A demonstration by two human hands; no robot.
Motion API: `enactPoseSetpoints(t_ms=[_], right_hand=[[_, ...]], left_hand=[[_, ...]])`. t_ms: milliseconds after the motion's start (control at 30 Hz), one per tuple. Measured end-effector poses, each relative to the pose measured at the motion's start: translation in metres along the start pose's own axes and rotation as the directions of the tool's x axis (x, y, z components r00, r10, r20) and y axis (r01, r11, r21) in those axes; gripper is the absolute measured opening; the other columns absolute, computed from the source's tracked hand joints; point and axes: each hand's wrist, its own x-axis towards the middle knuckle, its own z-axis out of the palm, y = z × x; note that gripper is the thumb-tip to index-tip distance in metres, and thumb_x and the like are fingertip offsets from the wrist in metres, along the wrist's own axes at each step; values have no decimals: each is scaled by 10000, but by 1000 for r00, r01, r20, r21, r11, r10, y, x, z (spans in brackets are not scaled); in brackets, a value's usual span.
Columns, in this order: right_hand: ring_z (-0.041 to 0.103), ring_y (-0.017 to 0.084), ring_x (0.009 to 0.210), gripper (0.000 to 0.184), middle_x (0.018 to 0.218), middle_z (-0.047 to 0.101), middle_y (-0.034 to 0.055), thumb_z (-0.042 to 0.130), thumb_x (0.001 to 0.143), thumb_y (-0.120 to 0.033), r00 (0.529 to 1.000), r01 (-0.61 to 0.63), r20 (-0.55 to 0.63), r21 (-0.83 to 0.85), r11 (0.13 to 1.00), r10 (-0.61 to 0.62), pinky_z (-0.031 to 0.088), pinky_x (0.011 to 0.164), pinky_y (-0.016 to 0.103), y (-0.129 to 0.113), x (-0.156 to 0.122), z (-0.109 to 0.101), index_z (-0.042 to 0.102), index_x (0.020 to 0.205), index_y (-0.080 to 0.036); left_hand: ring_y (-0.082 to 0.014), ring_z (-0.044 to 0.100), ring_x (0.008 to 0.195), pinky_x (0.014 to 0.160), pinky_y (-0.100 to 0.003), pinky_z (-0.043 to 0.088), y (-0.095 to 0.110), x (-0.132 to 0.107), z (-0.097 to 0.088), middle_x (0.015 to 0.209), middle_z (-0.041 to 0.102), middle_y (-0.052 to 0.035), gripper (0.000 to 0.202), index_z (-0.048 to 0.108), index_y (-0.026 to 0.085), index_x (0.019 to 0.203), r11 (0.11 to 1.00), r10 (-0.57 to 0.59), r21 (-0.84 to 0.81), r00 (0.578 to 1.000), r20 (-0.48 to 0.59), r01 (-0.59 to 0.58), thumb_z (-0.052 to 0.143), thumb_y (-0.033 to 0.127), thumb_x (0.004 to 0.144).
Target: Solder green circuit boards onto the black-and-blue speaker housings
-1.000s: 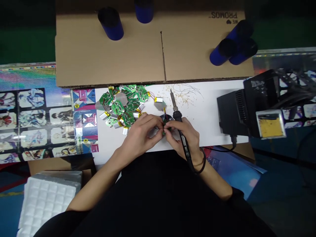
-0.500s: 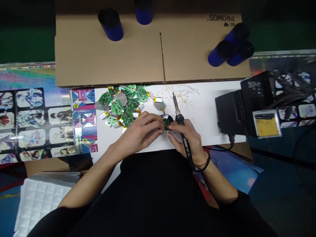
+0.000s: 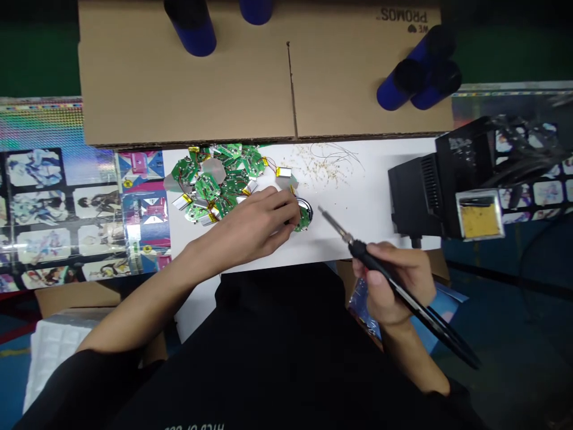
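Pinching a round green circuit board (image 3: 304,221) on the white work sheet (image 3: 358,209), the left hand (image 3: 264,218) pinned it while the right hand (image 3: 394,280) gripped a soldering iron (image 3: 369,258), tip near but apart.

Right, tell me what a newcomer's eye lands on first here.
A heap of green circuit boards sits mid-picture, just beyond the left hand. At lower right, the right hand holds a black soldering iron with its tip pointing up and left. Along the top, blue tubes lie on a cardboard sheet.
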Motion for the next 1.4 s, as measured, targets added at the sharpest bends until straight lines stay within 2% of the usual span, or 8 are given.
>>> enactPoseSetpoints(t_ms=[67, 167, 367, 567, 833, 967, 1200, 1400], right_hand=[[673, 186, 518, 291, 735, 736, 7, 766, 902, -247, 999, 33, 10, -104, 994, -32, 564, 429, 330, -3, -9, -5, 745, 1191, -280], [726, 199, 534, 273, 828, 810, 30, 794, 873, -228, 998, 53, 25, -223, 973, -49, 611, 439, 331, -4, -18, -7, 755, 1138, -283], [752, 188, 538, 215, 841, 842, 43, 775, 881, -228, 993, 73, 108, -299, 951, -43, 631, 447, 291, -5, -14, -1, 754, 1094, -252], [772, 194, 571, 192, 841, 843, 28, 769, 885, -234, 986, 111, 155, -357, 927, -58, 687, 552, 311, -8, -8, -1, 746, 1073, -263], [778, 210, 586, 281, 796, 826, 23, 763, 864, -181, 974, 205, 166, -342, 917, -156, 679, 559, 313, -7, -4, 0, 750, 1133, -261], [777, 206, 606, 242, 783, 815, 19, 748, 876, -184, 968, 224, 191, -352, 909, -165, 670, 540, 302, -8, -1, 1, 745, 1105, -260], [759, 178, 597, 232, 738, 775, 1, 714, 864, -143, 933, 341, 234, -329, 881, -274, 650, 531, 267, -7, 6, 2, 737, 1081, -223], [741, 197, 559, 203, 705, 761, 10, 714, 891, -167, 944, 328, 134, -313, 891, -301, 623, 472, 295, -7, 6, -6, 754, 1084, -216]], left_hand=[[-276, 639, 1038, 929, -426, 503, 0, 1, -1, 1144, 697, -115, 193, 653, 183, 1057, 1000, 10, 15, 1000, 9, -10, 464, 204, 1091], [-272, 645, 1040, 936, -420, 500, 0, 3, -4, 1159, 702, -116, 205, 656, 188, 1061, 999, 22, 45, 999, 25, -23, 456, 212, 1099], [-266, 638, 1018, 929, -421, 502, 1, 4, -6, 1155, 705, -114, 212, 659, 190, 1060, 996, 22, 91, 999, 49, -26, 450, 206, 1097], [-265, 634, 994, 917, -419, 501, 2, 5, -6, 1134, 698, -112, 201, 657, 180, 1044, 996, 26, 86, 999, 39, -29, 461, 199, 1088], [-265, 624, 1000, 926, -409, 489, 1, 6, -4, 1130, 698, -106, 164, 651, 179, 1040, 992, 34, 118, 999, 37, -38, 491, 181, 1074], [-259, 624, 999, 923, -403, 490, 1, 5, -3, 1136, 694, -105, 165, 650, 174, 1036, 990, 40, 130, 999, 37, -45, 492, 186, 1080], [-258, 637, 1012, 930, -399, 495, 2, 5, -4, 1140, 692, -106, 191, 656, 161, 1058, 988, 30, 152, 999, 41, -35, 473, 196, 1100], [-262, 639, 1024, 938, -396, 501, 1, 5, -4, 1159, 689, -108, 177, 651, 166, 1070, 986, 29, 162, 998, 57, -38, 479, 201, 1097]])
